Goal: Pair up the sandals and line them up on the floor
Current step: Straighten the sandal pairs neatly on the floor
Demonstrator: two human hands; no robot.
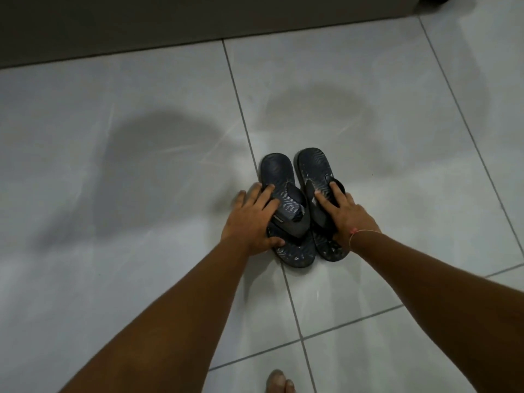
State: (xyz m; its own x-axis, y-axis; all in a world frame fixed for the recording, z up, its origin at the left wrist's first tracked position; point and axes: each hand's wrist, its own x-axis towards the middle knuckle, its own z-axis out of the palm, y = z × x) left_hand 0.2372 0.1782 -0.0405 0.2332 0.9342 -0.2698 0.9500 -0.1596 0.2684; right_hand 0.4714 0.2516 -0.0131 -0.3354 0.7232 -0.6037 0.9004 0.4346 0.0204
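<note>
Two dark navy flip-flop sandals lie side by side on the pale tiled floor, heels away from me. My left hand grips the left sandal over its strap, fingers spread across the footbed and thumb under the near edge. On the right sandal, my right hand presses down over the strap, two fingers stretched along the footbed. The sandals touch or nearly touch along their inner edges. My hands hide much of both straps.
Grey-white floor tiles with dark grout lines spread all around. A dark wall base or door runs along the top. Toes of a bare foot show at the bottom edge.
</note>
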